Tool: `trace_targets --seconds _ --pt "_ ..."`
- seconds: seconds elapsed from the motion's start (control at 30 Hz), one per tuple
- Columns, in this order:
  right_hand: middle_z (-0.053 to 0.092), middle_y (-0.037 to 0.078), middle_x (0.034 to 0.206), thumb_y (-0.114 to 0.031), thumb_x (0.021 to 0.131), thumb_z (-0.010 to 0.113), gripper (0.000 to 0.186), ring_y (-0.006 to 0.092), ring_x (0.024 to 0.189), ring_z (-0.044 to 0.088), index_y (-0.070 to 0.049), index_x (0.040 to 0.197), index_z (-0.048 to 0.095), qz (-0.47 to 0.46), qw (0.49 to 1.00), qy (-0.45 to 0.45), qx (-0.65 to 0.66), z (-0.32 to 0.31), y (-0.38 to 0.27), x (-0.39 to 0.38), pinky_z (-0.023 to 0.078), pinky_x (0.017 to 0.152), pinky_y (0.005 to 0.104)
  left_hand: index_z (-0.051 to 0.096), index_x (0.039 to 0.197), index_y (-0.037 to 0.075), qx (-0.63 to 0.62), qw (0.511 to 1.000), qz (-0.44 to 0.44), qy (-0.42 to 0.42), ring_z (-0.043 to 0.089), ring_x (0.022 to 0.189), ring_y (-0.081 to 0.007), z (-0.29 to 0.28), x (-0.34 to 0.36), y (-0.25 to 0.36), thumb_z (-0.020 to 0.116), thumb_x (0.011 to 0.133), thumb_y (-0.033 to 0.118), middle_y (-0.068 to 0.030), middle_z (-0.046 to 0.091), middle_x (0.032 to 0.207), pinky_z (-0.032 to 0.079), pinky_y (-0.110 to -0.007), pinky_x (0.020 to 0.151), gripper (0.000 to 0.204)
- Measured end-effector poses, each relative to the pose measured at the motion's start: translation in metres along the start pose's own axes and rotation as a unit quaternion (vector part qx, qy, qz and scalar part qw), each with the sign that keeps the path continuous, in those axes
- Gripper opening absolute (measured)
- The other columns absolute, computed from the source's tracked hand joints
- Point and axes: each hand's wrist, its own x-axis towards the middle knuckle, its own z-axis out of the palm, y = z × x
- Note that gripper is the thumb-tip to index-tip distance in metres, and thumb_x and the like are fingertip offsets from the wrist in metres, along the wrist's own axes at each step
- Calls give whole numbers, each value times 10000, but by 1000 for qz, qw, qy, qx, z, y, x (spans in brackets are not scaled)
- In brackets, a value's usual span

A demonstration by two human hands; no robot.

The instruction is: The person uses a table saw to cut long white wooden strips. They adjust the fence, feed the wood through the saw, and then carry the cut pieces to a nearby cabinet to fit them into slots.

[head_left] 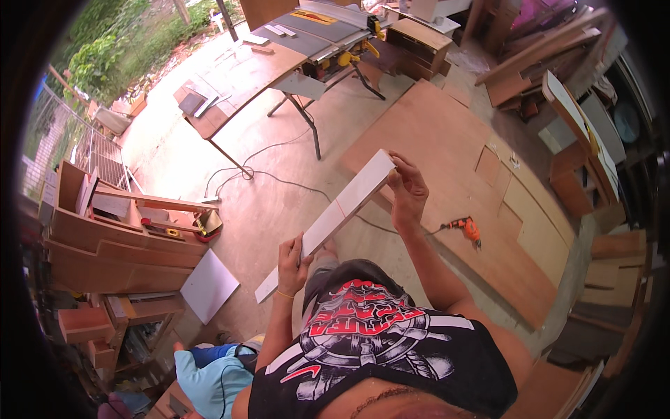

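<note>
A long white board (342, 202) with a thin red line across it slants over my body in the head view. My left hand (292, 265) is closed round its lower part, and part of the board extends below that hand. My right hand (408, 188) grips the upper end, with fingers wrapped over the edge. Beyond my right forearm, an orange drill (466, 229) with a cord lies on a large wooden panel (412, 126).
A table saw (321, 42) and a work table (244, 70) stand ahead. Cables (272, 179) cross the floor. Wooden furniture parts (125, 244) and a white square panel (209, 283) are at left. A co-worker in light blue (209, 377) is at lower left; boards (607, 286) stack at right.
</note>
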Motion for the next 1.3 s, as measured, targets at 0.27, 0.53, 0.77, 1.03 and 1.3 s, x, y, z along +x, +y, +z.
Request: trace_targets --seconds 0.27,0.53,0.77,1.03,1.3 --pt "686 116 1085 -107 955 712 132 172 1009 670 -67 904 598 94 983 152 -38 -25 168 204 578 868 314 543 1395 -30 5 999 -20 -43 545 1077 -336 46 235 -93 683 903 152 -195 582 1159 448 -401 958 542" --pt "685 78 977 -316 1019 631 261 149 912 669 -64 952 608 232 941 190 -158 -84 244 371 566 817 319 559 1400 8 78 996 -30 -9 561 1033 -343 48 495 -113 706 919 242 -193 592 1142 473 -418 915 555" --pt "696 124 998 -301 974 672 320 214 905 678 12 1029 645 217 908 -89 -348 -46 374 538 534 777 336 558 1395 -16 103 978 -145 107 566 1072 -325 41 629 -133 689 935 221 -189 592 1156 473 -396 946 534" --pt "629 220 1152 -314 880 741 507 393 1089 591 -13 1249 567 16 860 -363 -358 137 594 703 489 916 496 557 1403 1 121 907 -323 242 595 1026 -327 18 620 -64 668 943 210 -182 597 1091 479 -398 913 517" --pt "316 229 1582 -846 818 482 978 474 1447 268 -209 1554 393 54 680 -431 -591 334 682 702 263 1148 620 573 1387 5 162 793 -464 361 593 1003 -309 15 504 -84 678 942 183 -163 590 1093 481 -378 884 490"
